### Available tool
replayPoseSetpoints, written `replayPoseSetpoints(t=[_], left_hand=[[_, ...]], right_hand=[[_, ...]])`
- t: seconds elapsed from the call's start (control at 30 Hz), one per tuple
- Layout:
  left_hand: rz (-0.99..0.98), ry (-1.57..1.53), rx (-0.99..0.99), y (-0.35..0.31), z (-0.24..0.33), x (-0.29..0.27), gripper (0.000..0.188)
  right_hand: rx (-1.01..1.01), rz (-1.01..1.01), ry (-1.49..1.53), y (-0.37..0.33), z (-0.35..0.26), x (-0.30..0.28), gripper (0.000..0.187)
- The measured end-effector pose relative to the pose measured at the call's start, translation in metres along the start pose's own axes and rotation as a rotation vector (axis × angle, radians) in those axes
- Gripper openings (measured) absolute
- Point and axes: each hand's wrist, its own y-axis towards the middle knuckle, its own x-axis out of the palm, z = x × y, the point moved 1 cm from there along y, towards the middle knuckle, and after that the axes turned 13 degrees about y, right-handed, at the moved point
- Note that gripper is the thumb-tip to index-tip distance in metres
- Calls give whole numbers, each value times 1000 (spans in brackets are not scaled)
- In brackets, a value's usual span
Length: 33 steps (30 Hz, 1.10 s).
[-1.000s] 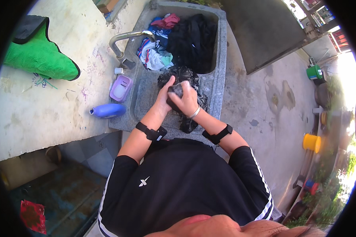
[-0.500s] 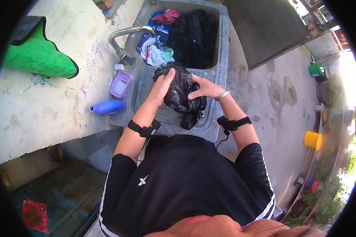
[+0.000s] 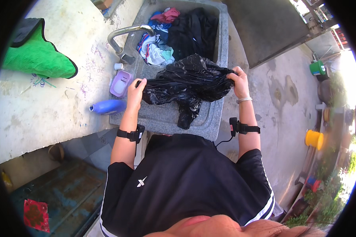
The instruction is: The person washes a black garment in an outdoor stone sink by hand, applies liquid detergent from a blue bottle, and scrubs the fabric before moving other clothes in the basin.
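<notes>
A wet black cloth garment (image 3: 186, 81) with whitish suds on it stretches between my two hands over the front ledge of a grey stone sink (image 3: 162, 114). My left hand (image 3: 136, 93) is closed on its left end, close to a lilac soap dish (image 3: 122, 83). Its right end is pinched in my right hand (image 3: 240, 81), out past the sink's right rim. The lower middle of the garment hangs onto the ledge. Behind it, the basin holds a heap of black cloth (image 3: 195, 33), a white and blue garment (image 3: 156, 49) and a dark pink cloth (image 3: 166, 15).
A curved metal faucet (image 3: 128, 31) reaches over the basin's left rim. On the pale counter are a blue bottle (image 3: 106, 106) lying on its side, a small white cap (image 3: 118, 66) and a green cloth (image 3: 41, 55). A dark panel (image 3: 269, 31) stands at the far right.
My hands have moved apart, left hand to the left and right hand to the right. The black garment, bunched up between them before, is now spread wide.
</notes>
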Motion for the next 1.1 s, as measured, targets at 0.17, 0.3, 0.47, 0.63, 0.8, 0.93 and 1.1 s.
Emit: replayPoseSetpoints(t=[0.17, 0.3, 0.47, 0.63, 0.8, 0.93, 1.1], left_hand=[[24, 434, 217, -22, -47, 26, 30], [-260, 22, -315, -36, -23, 71, 56], [-706, -879, -525, -15, -10, 89, 60], [-318, -774, -443, -22, -48, 110, 24], [-449, -693, -362, -25, -40, 114, 26], [-505, -802, -372, -26, -29, 114, 33], [-548, -834, -393, -28, 3, 100, 38]], right_hand=[[-336, -28, -1182, -13, 50, 22, 45], [-427, -263, -1066, -12, 105, 44, 46], [-341, -589, -521, -74, 52, 136, 30], [-632, -339, -1020, -43, 97, 137, 21], [-349, -40, -684, -29, 84, 119, 23], [-737, -326, -858, -57, 74, 146, 24], [-151, -65, -570, -9, 63, 122, 30]])
